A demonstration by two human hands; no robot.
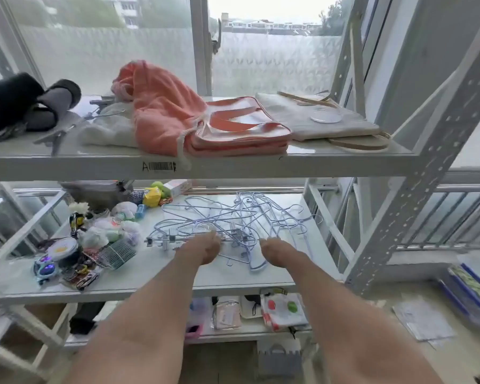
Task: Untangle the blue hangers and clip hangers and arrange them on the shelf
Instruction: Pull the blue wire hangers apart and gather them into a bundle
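Observation:
A tangled heap of thin blue wire hangers (241, 214) lies on the middle shelf (155, 273) of a white metal rack. Metal clip hangers (175, 239) lie at the heap's front left, their clips hanging off a bar. My left hand (203, 249) reaches into the heap's front edge, with fingers curled at a clip hanger's bar; whether it grips the bar is unclear. To its right, my right hand (275, 249) hovers with fingers curled down over the blue hangers' near ends. The fingertips of both hands are hidden from view.
Small toys, packets and pouches (94, 239) crowd the middle shelf's left part. The upper shelf (205, 164) carries an orange cloth and bag (183, 117), a beige bag (316, 117) and dark items (20, 103). A perforated rack post (416, 195) stands at right.

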